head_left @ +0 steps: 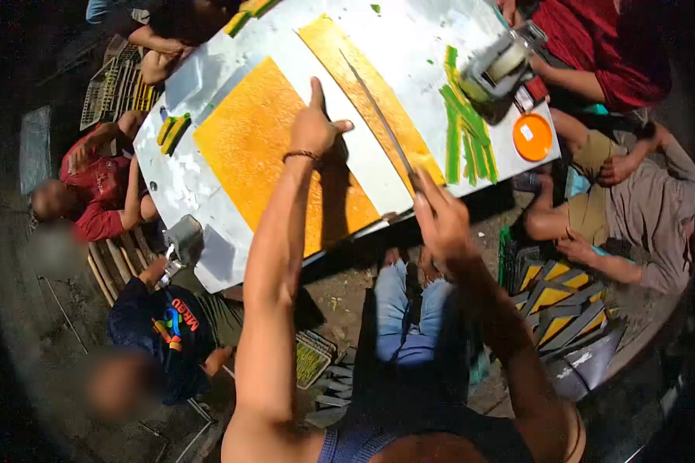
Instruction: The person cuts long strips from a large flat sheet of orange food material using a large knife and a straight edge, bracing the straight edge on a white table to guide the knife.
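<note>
A large yellow-orange sheet (243, 127) lies on the white table, and a narrower orange strip (328, 38) lies apart from it to the right. My left hand (316, 130) is over the sheet's right edge, index finger pointing forward and thumb stretched out to the side, holding nothing. In my right hand (444, 224), at the near edge of the table, is the handle of a long thin knife (377, 112). Its blade lies lengthwise along the strip, tip pointing away from me.
Green and yellow strips (465, 135) lie to the right, near a tape dispenser (502, 65) and an orange round lid (532, 137). Small yellow-green bundles (174, 133) are at the left, above another dispenser (184, 239). Several people sit around the white table (386, 174). Dark-and-yellow bundles (556, 305) are stacked low at right.
</note>
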`<state>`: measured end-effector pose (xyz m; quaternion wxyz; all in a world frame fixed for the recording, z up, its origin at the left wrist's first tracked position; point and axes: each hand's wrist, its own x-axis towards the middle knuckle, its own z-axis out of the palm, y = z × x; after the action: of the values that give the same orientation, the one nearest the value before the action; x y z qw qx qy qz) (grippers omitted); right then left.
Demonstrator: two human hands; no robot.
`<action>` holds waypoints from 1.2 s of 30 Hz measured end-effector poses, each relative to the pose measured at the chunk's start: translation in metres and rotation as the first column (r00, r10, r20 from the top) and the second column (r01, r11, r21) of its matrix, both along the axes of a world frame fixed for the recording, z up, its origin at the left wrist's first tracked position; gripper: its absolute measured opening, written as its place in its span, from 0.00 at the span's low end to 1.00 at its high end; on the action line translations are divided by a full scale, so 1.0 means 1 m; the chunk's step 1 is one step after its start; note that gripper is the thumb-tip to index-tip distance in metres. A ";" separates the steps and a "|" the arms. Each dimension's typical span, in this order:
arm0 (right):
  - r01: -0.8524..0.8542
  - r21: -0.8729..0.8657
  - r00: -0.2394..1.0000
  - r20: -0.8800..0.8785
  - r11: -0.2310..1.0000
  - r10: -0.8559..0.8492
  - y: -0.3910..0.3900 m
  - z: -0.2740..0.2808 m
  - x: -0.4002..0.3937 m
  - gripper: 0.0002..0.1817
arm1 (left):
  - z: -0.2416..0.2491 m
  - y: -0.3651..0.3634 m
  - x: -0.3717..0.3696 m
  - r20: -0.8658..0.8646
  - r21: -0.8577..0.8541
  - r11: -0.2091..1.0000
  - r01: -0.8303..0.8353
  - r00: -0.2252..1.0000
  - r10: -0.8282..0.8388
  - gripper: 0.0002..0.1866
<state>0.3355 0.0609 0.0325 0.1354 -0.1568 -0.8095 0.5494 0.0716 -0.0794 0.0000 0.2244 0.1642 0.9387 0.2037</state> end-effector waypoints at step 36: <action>-0.210 0.143 0.938 0.310 0.967 0.158 -0.007 -0.020 -0.172 0.16 | -0.003 -0.003 -0.001 0.039 0.082 0.996 0.017 0.999 -0.021 0.67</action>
<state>0.1631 0.0534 0.0126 -0.0263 -0.1481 -0.8765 0.4574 0.0707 -0.0827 -0.0035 0.2383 0.1780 0.9233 0.2430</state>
